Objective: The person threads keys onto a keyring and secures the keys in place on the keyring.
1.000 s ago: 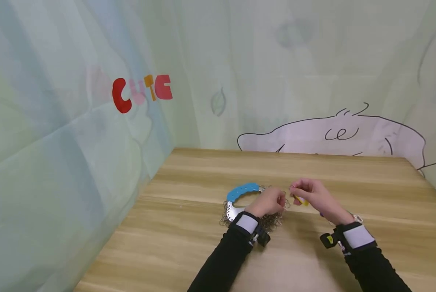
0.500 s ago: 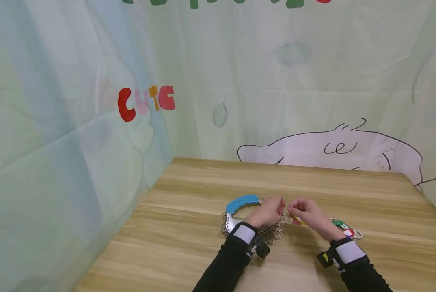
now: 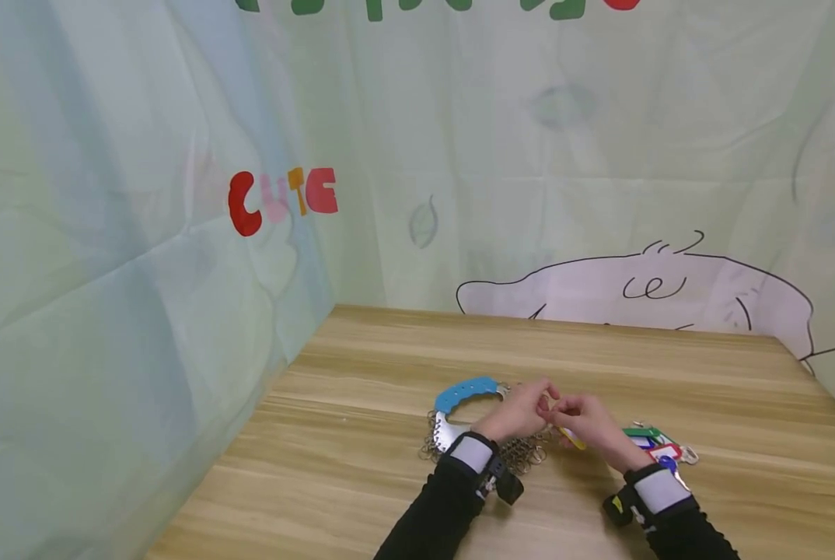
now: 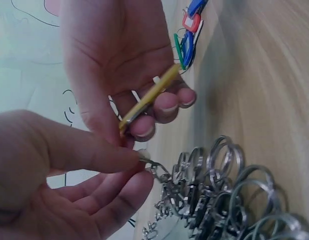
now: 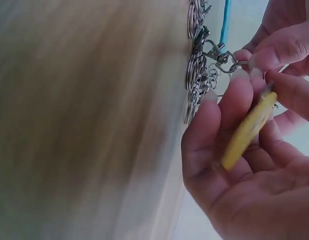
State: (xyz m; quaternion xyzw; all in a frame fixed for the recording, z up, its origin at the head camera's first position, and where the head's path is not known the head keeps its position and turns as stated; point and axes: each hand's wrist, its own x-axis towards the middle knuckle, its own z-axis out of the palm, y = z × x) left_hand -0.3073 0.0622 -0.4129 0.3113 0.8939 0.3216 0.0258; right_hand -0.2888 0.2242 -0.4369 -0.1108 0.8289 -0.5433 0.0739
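My left hand [image 3: 517,414] pinches a small metal split ring [image 5: 241,64] between thumb and forefinger. That ring hangs from a swivel clasp [image 5: 218,54], one among several bunched clasps and rings [image 4: 219,195]. They belong to a ring-shaped key holder with a blue grip [image 3: 468,391] and a silver metal plate [image 3: 445,430], lying on the table. In my right hand [image 3: 594,426] is a yellow key tag [image 5: 249,132]; thumb and forefinger pinch its metal end, and the tag lies across the curled fingers. The fingertips of both hands meet, partly hiding the rings there.
To the right on the wooden table [image 3: 305,482] lie more key tags: a green tag [image 3: 641,432], a red tag [image 3: 665,452] and a blue tag [image 3: 668,463], bunched beside my right wrist. A printed cloth [image 3: 403,140] stands behind and at the left.
My right hand, with the yellow key tag, has moved left until its fingertips meet my left hand's. The head view has tilted up slightly, and the key tags behind my right wrist have come into view.
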